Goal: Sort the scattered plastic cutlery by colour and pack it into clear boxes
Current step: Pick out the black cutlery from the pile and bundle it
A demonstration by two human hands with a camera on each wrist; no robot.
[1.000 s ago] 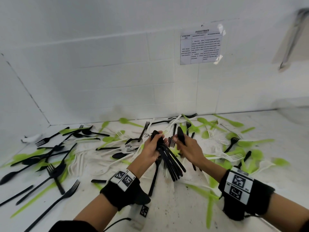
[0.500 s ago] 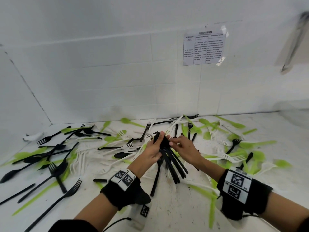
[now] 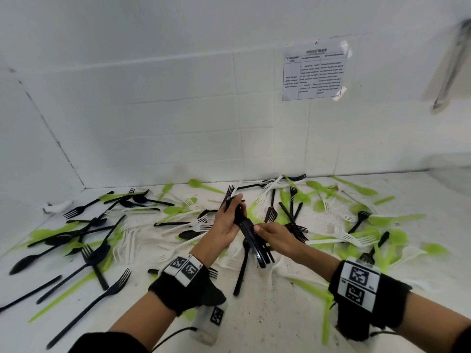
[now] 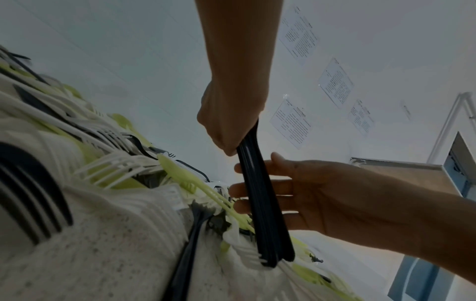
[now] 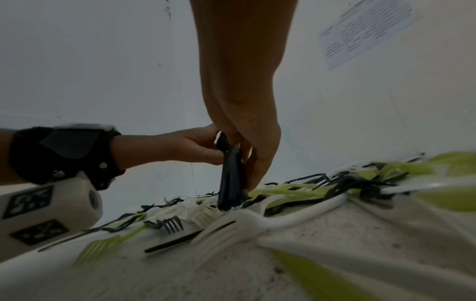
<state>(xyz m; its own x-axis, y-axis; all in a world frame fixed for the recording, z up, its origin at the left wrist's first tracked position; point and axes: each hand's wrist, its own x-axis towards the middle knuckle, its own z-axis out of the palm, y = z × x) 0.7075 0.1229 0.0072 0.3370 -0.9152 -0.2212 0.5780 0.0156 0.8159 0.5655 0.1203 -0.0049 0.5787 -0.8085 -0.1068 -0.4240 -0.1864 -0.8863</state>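
Observation:
A bundle of black cutlery stands tilted over the table, its lower ends touching the surface. My left hand grips its upper end. My right hand wraps around the handles lower down, thumb on the near side and fingers behind. The left wrist view shows the bundle between the left hand above and the right hand beside it. In the right wrist view the right hand's fingers run down along the bundle to the table.
Loose black forks, green spoons and white forks lie scattered across the white table, thick on both sides of my hands. Tiled walls close the back and left. A blurred pale shape sits far right.
My right hand brought one black piece to the bundle, then slid down along the handles. The splayed handles have drawn together into a tighter bundle.

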